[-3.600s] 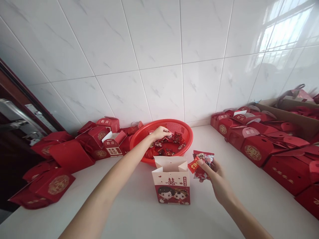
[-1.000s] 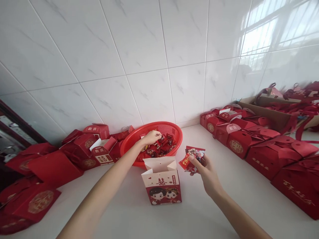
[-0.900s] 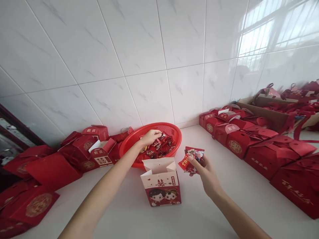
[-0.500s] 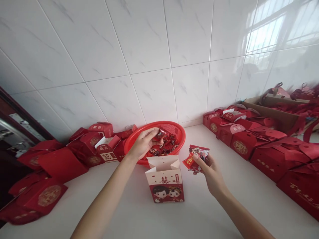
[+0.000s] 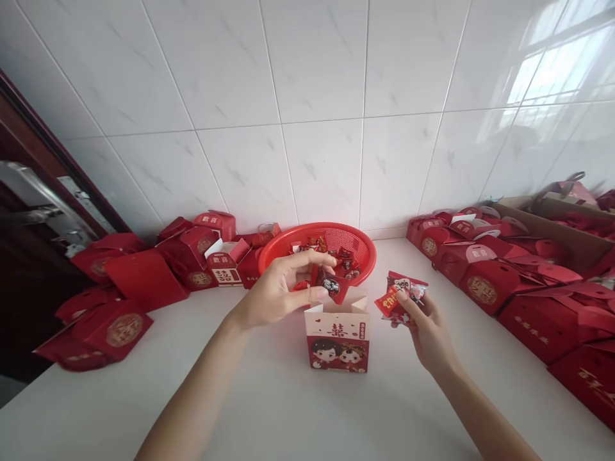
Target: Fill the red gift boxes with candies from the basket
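Near me is a smooth white desk (image 5: pixel 288 416). On it stands an open paper box (image 5: pixel 339 352), with red boxes (image 5: pixel 123 328) along both sides, a red basket (image 5: pixel 368 259) of sweets behind and a tiled wall (image 5: pixel 321 77). My right hand (image 5: pixel 430 330) grips wrapped packets (image 5: pixel 394 303) beside the paper box; my left hand (image 5: pixel 276 288) pinches one sweet (image 5: pixel 331 286) near its top.

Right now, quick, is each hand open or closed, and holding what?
Left hand: closed, pinching a red wrapped candy.
Right hand: closed, holding at least two snack packets.
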A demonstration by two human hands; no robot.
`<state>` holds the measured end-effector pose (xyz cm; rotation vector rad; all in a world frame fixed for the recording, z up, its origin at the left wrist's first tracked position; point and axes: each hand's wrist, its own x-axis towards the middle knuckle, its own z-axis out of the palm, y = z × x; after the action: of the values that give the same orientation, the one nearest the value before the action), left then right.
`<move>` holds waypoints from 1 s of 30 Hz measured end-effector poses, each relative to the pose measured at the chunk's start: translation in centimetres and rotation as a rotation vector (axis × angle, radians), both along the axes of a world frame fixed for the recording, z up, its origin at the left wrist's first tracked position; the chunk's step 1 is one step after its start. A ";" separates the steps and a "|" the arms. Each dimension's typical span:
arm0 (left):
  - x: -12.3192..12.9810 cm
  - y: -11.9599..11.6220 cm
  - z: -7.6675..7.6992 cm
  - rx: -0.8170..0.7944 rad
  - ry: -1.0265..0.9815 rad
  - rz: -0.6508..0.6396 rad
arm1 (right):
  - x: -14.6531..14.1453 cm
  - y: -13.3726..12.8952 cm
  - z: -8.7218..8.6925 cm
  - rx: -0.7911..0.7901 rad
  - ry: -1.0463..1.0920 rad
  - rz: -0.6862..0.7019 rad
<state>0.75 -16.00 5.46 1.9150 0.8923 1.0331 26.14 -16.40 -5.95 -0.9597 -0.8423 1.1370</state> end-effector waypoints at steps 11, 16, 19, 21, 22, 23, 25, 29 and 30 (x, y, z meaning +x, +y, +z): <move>0.7 -0.6 -0.8 0.258 0.390 0.007 | 0.0 -0.1 0.5 -0.009 -0.037 -0.035; 0.4 -0.4 -0.9 0.290 0.391 0.105 | 0.1 -0.1 0.6 -0.002 -0.016 -0.040; 0.0 -0.2 -0.9 0.249 0.427 0.159 | 0.0 -0.2 0.8 0.003 -0.017 -0.037; -0.2 -0.1 -0.8 0.192 0.467 0.114 | 0.0 -0.2 0.8 0.005 -0.023 -0.034; -0.2 -0.2 -0.8 0.175 0.474 0.085 | 0.1 -0.2 0.7 0.007 -0.027 -0.033; -0.3 -0.2 -0.8 0.172 0.469 0.061 | 0.1 -0.2 0.7 0.009 -0.031 -0.032; -0.2 -0.3 -0.7 0.193 0.436 0.036 | 0.1 -0.2 0.5 0.017 -0.038 -0.030; -0.2 -0.4 -0.7 0.200 0.444 0.061 | 0.2 0.0 0.1 0.025 -0.035 -0.024; -0.2 -0.3 -0.8 0.182 0.460 0.066 | 0.2 0.0 0.1 0.023 -0.032 -0.024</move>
<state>0.52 -16.31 4.68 2.3438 1.1518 0.7385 26.35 -16.40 -5.85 -0.9692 -0.8657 1.0915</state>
